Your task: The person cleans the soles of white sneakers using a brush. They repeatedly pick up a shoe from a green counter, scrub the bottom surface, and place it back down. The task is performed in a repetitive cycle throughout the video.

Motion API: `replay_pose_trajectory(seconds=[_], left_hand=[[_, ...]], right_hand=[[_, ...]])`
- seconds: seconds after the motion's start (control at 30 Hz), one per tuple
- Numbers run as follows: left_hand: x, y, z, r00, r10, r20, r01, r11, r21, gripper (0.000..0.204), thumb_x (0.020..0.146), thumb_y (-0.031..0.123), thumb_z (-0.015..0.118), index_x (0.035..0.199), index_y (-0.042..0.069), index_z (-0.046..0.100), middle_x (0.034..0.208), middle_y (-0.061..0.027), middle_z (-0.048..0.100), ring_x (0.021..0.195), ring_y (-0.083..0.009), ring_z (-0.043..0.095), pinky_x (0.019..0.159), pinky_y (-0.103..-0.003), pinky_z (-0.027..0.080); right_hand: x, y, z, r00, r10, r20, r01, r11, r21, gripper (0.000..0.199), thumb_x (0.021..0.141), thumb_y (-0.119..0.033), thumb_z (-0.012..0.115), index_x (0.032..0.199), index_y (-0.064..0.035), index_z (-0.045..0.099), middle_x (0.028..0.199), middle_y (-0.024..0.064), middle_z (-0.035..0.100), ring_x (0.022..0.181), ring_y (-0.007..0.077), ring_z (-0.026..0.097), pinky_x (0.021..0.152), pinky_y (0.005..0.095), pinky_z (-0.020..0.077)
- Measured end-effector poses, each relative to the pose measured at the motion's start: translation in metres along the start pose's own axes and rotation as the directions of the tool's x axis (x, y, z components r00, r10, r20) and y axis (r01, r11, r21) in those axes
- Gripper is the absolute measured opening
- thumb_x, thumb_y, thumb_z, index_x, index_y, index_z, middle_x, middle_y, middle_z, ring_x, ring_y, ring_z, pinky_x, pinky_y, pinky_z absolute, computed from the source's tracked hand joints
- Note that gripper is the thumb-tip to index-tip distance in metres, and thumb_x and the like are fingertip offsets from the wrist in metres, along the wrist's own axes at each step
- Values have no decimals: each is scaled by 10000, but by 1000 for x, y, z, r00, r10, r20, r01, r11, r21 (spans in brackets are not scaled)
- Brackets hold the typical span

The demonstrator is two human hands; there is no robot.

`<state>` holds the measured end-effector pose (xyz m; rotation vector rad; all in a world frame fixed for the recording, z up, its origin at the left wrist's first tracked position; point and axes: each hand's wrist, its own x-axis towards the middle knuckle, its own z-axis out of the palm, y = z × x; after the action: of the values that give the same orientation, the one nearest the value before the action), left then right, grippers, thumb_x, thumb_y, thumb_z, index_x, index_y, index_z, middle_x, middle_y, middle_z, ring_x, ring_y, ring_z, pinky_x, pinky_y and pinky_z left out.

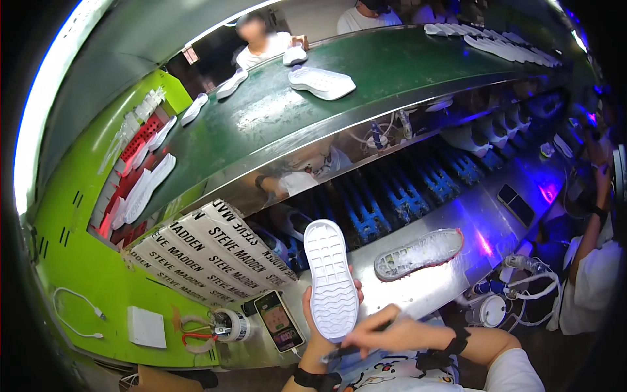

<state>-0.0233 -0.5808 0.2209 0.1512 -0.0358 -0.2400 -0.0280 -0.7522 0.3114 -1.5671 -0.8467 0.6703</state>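
My left hand [309, 330] is wrapped round a white shoe sole [332, 281], held upright with its grooved inner face toward me. Its fingertips show along the sole's right edge. Close to the lower end of the sole, my right hand [386, 334] is closed, its fingers bent round a thin dark tool [336, 354], pen-like or brush-like; its tip is blurred. Another sole or shoe bottom [418, 255], greyish with a reddish rim, lies on the metal ledge [450, 277] to the right of the held one.
Behind the ledge runs a row of blue racks [372, 215]. Beyond it, a green belt [261, 111] carries several white soles [321, 83], with people across it. At left are a printed cardboard panel [215, 251], phone [279, 320], cup of tools [230, 325] and white box [146, 327].
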Motion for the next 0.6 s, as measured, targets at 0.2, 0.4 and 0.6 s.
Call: replay_pose_trajectory(seconds=[0.2, 0.4, 0.6], left_hand=[[8, 16, 24, 995, -96, 10, 89, 955, 281, 739, 820, 436, 412, 1360, -54, 296, 1290, -260, 439, 1015, -397, 547, 851, -494, 489], [22, 24, 41, 883, -402, -245, 467, 807, 362, 518, 844, 310, 453, 1178, -82, 511, 1078, -234, 612, 906, -300, 637, 823, -355, 511], [25, 23, 98, 784, -330, -525, 620, 445, 646, 385, 875, 205, 480, 1194, -3, 534, 1151, -159, 580, 1009, -214, 592, 894, -296, 456]], right_hand=[[-5, -15, -30, 938, 274, 214, -279, 960, -8, 171, 891, -105, 557, 983, 10, 644, 870, 89, 675, 741, 106, 639, 665, 232, 508], [-8, -14, -31, 908, -377, 182, 417, 845, -333, 135, 827, -50, 598, 936, 22, 629, 911, 119, 634, 754, 254, 642, 671, 311, 522], [-17, -13, -42, 914, -316, 256, 401, 805, -437, 97, 837, -62, 591, 871, 21, 626, 827, 117, 617, 736, 260, 630, 637, 323, 496]])
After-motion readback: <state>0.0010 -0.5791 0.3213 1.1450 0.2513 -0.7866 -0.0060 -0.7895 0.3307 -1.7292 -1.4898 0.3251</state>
